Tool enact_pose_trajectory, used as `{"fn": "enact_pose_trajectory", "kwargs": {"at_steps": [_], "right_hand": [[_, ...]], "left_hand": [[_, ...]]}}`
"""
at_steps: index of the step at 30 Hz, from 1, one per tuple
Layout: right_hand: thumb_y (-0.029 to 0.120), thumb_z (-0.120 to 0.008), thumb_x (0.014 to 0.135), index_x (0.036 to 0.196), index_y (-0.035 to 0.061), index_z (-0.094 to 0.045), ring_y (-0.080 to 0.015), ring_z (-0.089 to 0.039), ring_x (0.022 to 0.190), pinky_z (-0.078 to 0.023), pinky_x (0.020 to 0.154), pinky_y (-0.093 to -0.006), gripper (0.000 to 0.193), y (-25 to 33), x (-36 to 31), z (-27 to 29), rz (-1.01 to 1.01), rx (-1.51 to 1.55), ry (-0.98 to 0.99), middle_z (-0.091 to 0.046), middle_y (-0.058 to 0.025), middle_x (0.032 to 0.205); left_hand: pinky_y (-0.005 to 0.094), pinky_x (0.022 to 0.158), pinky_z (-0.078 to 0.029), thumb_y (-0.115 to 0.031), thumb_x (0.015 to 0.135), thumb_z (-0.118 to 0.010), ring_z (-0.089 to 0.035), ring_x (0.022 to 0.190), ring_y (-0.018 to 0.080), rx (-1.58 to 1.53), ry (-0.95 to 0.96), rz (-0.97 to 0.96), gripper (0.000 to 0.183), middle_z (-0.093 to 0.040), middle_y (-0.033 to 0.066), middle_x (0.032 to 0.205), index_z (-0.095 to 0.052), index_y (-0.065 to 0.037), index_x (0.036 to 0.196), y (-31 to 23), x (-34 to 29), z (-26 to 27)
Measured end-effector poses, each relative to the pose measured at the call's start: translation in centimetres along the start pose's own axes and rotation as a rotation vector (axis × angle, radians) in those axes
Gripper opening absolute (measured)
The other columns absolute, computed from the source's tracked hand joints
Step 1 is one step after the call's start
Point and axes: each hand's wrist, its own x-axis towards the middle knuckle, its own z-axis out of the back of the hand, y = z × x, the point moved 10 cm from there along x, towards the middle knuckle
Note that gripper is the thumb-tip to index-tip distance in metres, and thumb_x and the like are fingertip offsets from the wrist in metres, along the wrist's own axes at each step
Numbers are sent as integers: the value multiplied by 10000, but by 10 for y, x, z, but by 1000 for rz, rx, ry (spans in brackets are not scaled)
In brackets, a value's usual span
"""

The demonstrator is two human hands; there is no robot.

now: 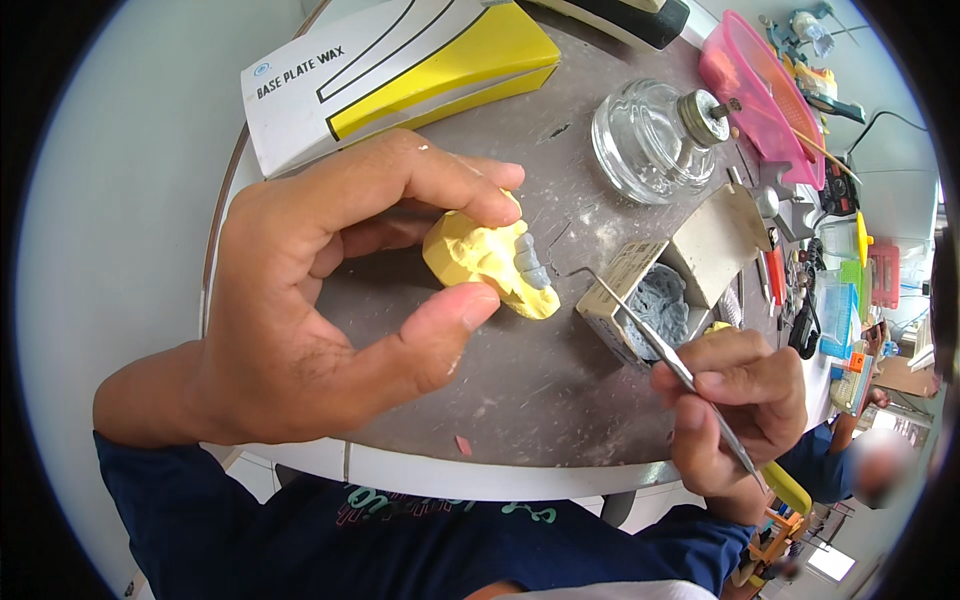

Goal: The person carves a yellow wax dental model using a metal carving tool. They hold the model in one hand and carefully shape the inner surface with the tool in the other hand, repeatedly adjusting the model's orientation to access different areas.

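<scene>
My left hand (330, 270) holds a yellow dental plaster model (470, 255) between thumb and fingers, above the table. Grey wax teeth (530, 262) sit along the model's right side. In my right hand (740, 400) is a thin metal wax carver (655, 340), gripped like a pen. Its bent tip points left, a short way from the grey teeth and apart from them. Just behind the carver an opened small carton (610, 300) holds a lump of grey wax (660, 305).
A glass spirit lamp (655, 140) stands at the back, beside a pink basket (750, 85). A white and yellow box (400, 75) lies at the back left. Tools and containers crowd the right side, where another person's sleeve (825, 460) shows. A reddish scrap (463, 445) lies near the front edge.
</scene>
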Motion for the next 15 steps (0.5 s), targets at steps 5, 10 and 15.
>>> {"fn": "enact_pose_trajectory", "kwargs": {"at_steps": [5, 10, 15], "right_hand": [[-86, -683, 741, 931, -41, -550, -207, -687, 688, -545, 604, -264, 236, -11, -1, -4, -32, -6, 17, -668, -210, 814], [-100, -687, 726, 919, -49, -560, -215, -690, 697, -547, 608, -266, 237, -12, -2, -4, -51, -12, 14, -673, -215, 819], [-109, -692, 710, 907, -59, -574, -220, -691, 701, -544, 606, -268, 235, -11, -1, -5, -47, -8, 4, -676, -221, 819]], "left_hand": [[351, 968, -495, -57, 799, -585, -630, 1084, 254, 6, 4, -2, 339, -571, 297, 1234, -540, 52, 1116, 1, 1, 0], [354, 963, -500, -45, 786, -574, -631, 1084, 255, -1, 6, -6, 342, -572, 293, 1231, -541, 51, 1113, 0, 2, -1], [356, 961, -504, -43, 776, -569, -631, 1082, 255, 10, -4, -21, 352, -571, 294, 1230, -541, 54, 1113, 0, 1, 0]]}}
